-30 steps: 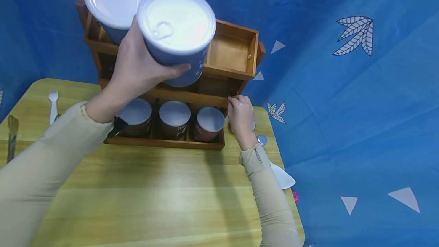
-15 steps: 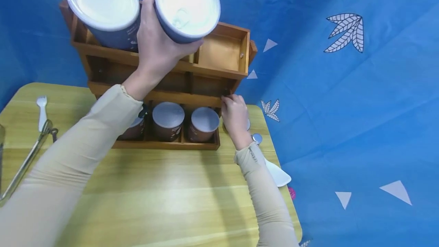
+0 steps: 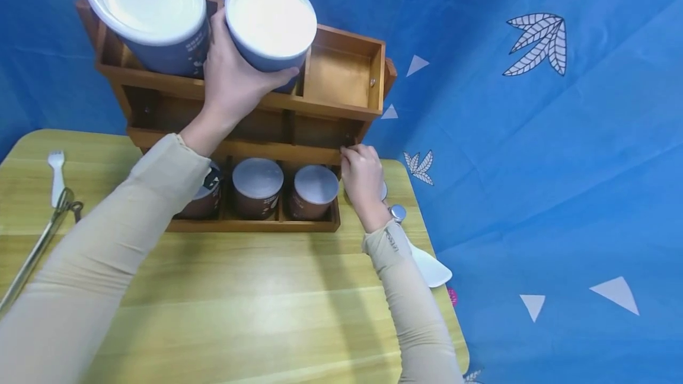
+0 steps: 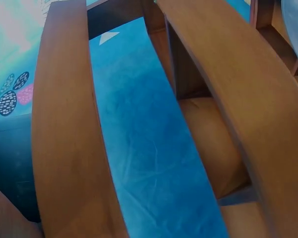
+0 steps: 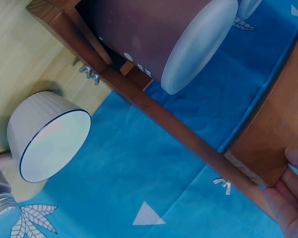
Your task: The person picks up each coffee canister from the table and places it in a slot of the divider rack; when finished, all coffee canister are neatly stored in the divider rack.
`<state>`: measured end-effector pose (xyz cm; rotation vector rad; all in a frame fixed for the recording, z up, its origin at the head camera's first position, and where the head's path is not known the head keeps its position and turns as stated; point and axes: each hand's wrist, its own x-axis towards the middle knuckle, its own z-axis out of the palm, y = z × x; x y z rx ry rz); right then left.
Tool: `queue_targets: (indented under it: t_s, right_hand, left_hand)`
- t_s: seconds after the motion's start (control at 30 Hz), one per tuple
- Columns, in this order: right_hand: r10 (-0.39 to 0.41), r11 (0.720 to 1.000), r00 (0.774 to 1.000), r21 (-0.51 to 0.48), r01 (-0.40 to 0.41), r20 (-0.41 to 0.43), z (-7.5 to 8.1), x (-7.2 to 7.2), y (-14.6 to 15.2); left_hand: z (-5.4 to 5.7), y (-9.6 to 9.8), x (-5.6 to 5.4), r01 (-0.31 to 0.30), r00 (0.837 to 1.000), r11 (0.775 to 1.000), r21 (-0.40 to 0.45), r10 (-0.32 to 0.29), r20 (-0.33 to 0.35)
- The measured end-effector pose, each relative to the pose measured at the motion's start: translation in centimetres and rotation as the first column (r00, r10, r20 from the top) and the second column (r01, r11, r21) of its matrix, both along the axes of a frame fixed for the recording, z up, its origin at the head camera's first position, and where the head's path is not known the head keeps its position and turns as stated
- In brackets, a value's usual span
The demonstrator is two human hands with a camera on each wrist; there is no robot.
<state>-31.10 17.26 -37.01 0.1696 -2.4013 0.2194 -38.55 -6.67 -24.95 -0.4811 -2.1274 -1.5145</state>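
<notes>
In the head view my left hand [image 3: 229, 79] grips a blue canister [image 3: 271, 16] with a white lid, at the middle of the top tier of a wooden rack [image 3: 256, 224]. Left of it, another blue canister [image 3: 146, 2] sits in the top tier. My right hand [image 3: 363, 179] pinches the right end of the middle tier board, also seen in the right wrist view, where the fingertips [image 5: 295, 153] lie on the board [image 5: 283, 114]. Three brown canisters with pale lids stand in the bottom tier, the right one [image 3: 315, 192] nearest my right hand.
A white bowl [image 5: 54, 134] stands right of the rack, near a silver-lidded jar [image 3: 397, 213] and a white dish [image 3: 431, 268]. On the left of the table [image 3: 256, 319] lie a white fork [image 3: 56, 176] and metal tongs [image 3: 37, 250]. Wing nuts [image 5: 223, 185] stick out from the rack's side.
My left hand has carried the blue canister back and down to the top tier's middle, beside the other blue canister. My right hand stays at the middle board's end. The head view has shifted slightly.
</notes>
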Motion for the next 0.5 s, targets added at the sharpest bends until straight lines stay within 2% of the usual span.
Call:
queue_targets:
  t_s: [0.1, 0.33, 0.43, 0.5]
  right_hand:
    - [0.006, 1.000, 1.000, -0.005, -0.006, -0.012, 0.0, -0.1, 0.1]
    - [0.004, 1.000, 1.000, -0.017, -0.004, -0.009, 0.0, -0.3, 0.5]
    - [0.005, 1.000, 1.000, -0.016, -0.005, -0.008, -0.1, -0.3, 0.7]
    - [0.002, 1.000, 1.000, -0.017, -0.002, -0.002, -0.3, -0.3, 0.9]
  left_hand:
    - [0.2, -0.2, 0.3, 0.008, 1.000, 1.000, -0.023, -0.007, 0.015]
    - [-0.4, 0.0, 0.6, 0.042, 0.999, 0.999, -0.026, -0.043, -0.024]
    - [-0.9, 0.0, 1.9, 0.034, 0.999, 0.998, -0.054, -0.034, 0.000]
    - [-1.6, -0.3, 3.4, 0.033, 0.999, 0.995, -0.092, -0.030, 0.029]
